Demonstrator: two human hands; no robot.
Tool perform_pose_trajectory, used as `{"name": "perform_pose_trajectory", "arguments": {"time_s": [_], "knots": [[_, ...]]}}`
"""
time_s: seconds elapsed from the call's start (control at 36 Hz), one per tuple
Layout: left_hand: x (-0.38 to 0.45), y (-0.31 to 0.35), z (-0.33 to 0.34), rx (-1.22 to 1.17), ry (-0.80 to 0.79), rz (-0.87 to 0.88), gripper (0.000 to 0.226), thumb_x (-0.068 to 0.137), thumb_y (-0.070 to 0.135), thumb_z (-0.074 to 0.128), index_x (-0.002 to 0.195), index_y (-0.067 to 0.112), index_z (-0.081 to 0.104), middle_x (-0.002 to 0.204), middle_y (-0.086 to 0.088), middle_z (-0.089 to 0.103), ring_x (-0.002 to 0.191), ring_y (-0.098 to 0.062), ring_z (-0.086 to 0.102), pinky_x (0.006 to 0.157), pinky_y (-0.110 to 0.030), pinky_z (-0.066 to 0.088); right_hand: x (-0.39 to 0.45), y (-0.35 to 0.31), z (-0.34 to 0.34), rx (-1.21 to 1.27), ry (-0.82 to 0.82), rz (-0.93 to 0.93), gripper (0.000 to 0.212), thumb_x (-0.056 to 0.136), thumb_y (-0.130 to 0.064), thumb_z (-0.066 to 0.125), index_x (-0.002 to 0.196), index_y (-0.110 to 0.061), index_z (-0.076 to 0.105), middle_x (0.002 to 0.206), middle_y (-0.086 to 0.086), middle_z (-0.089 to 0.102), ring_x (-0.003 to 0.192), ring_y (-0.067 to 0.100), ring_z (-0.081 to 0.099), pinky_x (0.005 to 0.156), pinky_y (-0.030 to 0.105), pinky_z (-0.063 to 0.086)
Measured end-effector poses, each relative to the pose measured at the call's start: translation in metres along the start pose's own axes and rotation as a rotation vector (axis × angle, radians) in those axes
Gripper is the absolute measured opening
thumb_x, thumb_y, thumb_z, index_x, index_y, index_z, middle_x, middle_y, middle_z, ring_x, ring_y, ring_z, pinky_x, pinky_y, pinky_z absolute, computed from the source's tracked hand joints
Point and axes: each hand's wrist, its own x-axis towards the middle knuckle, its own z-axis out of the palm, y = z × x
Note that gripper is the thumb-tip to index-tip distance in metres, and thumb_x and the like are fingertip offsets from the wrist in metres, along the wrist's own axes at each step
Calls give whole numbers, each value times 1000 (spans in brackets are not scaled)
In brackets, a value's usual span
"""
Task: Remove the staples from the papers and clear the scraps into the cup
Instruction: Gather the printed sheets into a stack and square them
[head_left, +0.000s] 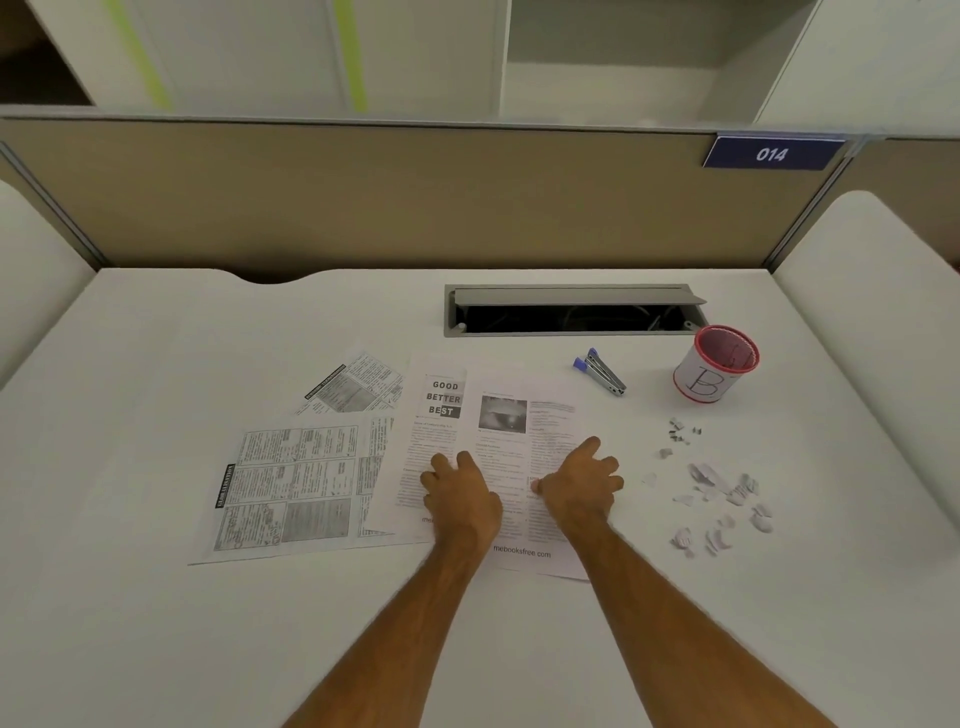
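Printed papers lie spread on the white desk: a sheet with a photo (524, 415) in the middle, a "GOOD BETTER BEST" sheet (441, 415) beside it, and two densely printed sheets (296, 483) to the left. My left hand (460, 493) rests flat on the middle sheets with relaxed fingers. My right hand (582, 480) rests on the photo sheet, fingers spread and slightly bent. A blue-handled staple remover (602, 371) lies beyond the papers. A red-rimmed cup marked "B" (714, 371) stands at the right. Pulled staples (680, 431) and torn paper scraps (722, 504) lie scattered below the cup.
An open cable slot with a grey lid (571, 312) sits in the desk behind the papers. A beige partition (415, 197) with a blue "014" label (771, 154) closes the back. White side panels flank the desk on both sides.
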Motion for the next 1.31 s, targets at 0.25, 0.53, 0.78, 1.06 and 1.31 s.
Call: {"name": "perform_pose_trajectory", "arguments": {"time_s": [0.25, 0.53, 0.78, 1.06, 1.31], "knots": [[15, -9, -13, -26, -3, 46, 53, 89, 28, 62, 134, 12, 39, 131, -15, 44, 119, -29, 43, 94, -41, 50, 8, 12, 0, 471, 10, -60, 15, 90, -16, 61, 104, -15, 54, 105, 7, 68, 89, 28, 65, 83, 46, 58], [47, -44, -35, 59, 111, -20, 55, 92, 42, 56, 134, 12, 40, 142, -18, 34, 131, -33, 32, 107, -49, 33, 12, -14, -7, 565, -26, -162, 8, 95, -12, 59, 100, -16, 55, 101, 0, 63, 86, 25, 67, 64, 30, 55], [61, -49, -39, -22, 34, -101, 67, 91, 47, 57, 141, 12, 30, 143, -20, 34, 132, -35, 33, 107, -52, 35, 7, -38, 6, 563, -30, -234, 9, 95, -15, 60, 100, -17, 54, 103, 2, 66, 83, 21, 65, 59, 24, 52], [62, -40, -36, 93, -24, -146, 86, 78, 55, 70, 139, 15, 25, 148, -20, 27, 136, -37, 28, 108, -54, 34, 2, -44, 15, -40, 48, -300, 85, 75, -41, 82, 141, -18, 33, 137, 11, 40, 128, 30, 38, 101, 43, 41], [71, -29, -49, 60, -64, -285, 98, 69, 48, 82, 140, 17, 21, 143, -22, 31, 131, -39, 35, 101, -53, 40, -4, -32, 20, -205, 1, -409, 70, 84, -54, 69, 141, -23, 43, 147, 6, 34, 133, 28, 33, 106, 42, 37]]}}
